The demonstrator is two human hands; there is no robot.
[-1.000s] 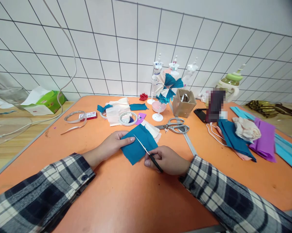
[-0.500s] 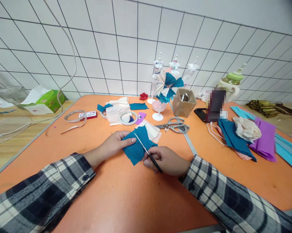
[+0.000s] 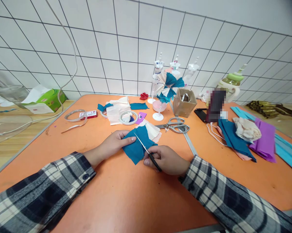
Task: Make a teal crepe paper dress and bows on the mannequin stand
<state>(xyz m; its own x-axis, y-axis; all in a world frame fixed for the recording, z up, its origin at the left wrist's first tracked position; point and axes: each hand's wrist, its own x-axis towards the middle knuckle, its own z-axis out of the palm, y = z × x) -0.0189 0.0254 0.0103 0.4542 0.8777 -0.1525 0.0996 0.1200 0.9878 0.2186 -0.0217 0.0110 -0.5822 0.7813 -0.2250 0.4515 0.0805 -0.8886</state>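
Between my hands is a piece of teal crepe paper (image 3: 133,152), held just above the orange table (image 3: 116,194). My left hand (image 3: 114,144) pinches its left edge, thumb on top. In my right hand (image 3: 164,159) is a small pair of scissors (image 3: 143,145) with black handles; the fingers are wrapped round them. Their blades lie over the teal paper and point up and left, the tip close to my left thumb. Just behind the teal paper lie cream paper pieces (image 3: 153,132). A larger pair of metal scissors (image 3: 177,125) rests beyond my right hand.
Rolls of tape (image 3: 128,118), a red-and-white box (image 3: 88,114) and cream paper (image 3: 116,110) lie at the back left. A mini dress-form stand with a teal-and-cream paper dress (image 3: 169,85) stands beside a brown paper box (image 3: 184,103). Folded purple paper (image 3: 264,139) is at right.
The scissors and teal paper have shifted very slightly in my hands. Both hands stay in nearly the same place.
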